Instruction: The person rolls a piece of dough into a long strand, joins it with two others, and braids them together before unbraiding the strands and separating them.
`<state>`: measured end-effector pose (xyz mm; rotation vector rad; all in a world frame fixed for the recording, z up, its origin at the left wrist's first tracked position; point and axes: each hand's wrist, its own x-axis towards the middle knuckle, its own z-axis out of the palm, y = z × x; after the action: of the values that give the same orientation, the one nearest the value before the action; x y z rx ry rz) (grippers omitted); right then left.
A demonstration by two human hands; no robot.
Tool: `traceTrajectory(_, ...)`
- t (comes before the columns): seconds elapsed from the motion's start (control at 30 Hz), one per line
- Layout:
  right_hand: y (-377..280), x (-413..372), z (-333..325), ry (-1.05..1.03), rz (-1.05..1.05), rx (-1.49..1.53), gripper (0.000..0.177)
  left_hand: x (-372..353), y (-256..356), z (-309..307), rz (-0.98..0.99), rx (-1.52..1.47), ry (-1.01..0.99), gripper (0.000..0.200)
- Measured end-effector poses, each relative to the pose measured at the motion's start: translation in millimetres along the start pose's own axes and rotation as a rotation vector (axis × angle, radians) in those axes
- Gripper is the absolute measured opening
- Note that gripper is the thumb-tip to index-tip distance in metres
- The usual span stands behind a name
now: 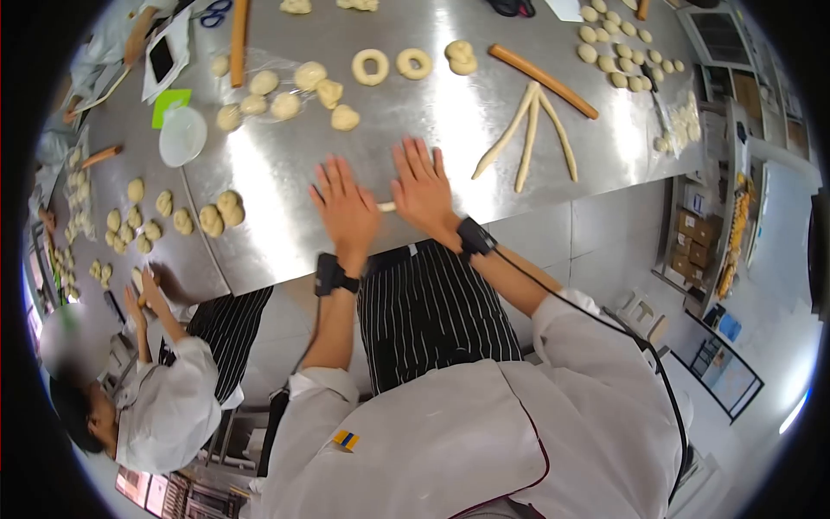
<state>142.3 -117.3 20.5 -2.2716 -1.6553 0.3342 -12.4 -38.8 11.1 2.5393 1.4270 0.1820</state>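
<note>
Both my hands lie flat, palms down, on the steel table near its front edge. Between them shows a short piece of a thin dough strand (386, 207); the rest of it is hidden under the palms. My left hand (346, 208) has its fingers spread and pointing away from me. Just right of it, my right hand (421, 189) presses down with its fingers slightly apart. Three long dough strands (529, 130), joined at the top, fan out to the right of my hands. Beyond my fingertips sits a dough ball (345, 118).
Two dough rings (370, 67), a dough knot (461, 57) and a rolling pin (543, 81) lie farther back. A white bowl (182, 137) stands left. Many dough balls (624, 65) are at back right. A co-worker (169, 406) handles dough at lower left.
</note>
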Motion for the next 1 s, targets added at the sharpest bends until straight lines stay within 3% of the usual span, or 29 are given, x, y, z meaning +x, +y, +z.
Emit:
traceTrajectory(0.1, 5, 74, -6, 0.110, -0.014, 0.073, 0.066, 70, -13, 8, 0.075, -0.029, 0.114, 0.065)
traceTrajectory(0.17, 8, 93, -2, 0.164, -0.062, 0.053, 0.065, 81, -18, 11, 0.019, -0.031, 0.140, 0.064)
traceTrajectory(0.3, 4, 29, 3, 0.167, -0.033, 0.086, 0.065, 10, 1, 6, -0.001, -0.096, 0.034, 0.065)
traceTrajectory(0.37, 4, -16, 7, 0.073, -0.001, 0.046, 0.066, -35, 5, 18, 0.010, -0.084, -0.017, 0.069)
traceTrajectory(0.63, 15, 99, -1, 0.198, -0.074, 0.097, 0.065, 80, -9, 14, 0.029, -0.049, 0.162, 0.062)
traceTrajectory(0.73, 4, 92, 0, 0.242, -0.043, 0.131, 0.062, 65, -3, 8, 0.013, -0.043, 0.211, 0.060)
traceTrajectory(0.87, -10, 73, 11, 0.138, -0.119, 0.140, 0.062, 68, 20, 13, -0.060, -0.249, 0.202, 0.058)
traceTrajectory(1.0, -4, 36, 14, 0.048, -0.079, 0.091, 0.063, 25, 22, 8, -0.053, -0.201, 0.178, 0.063)
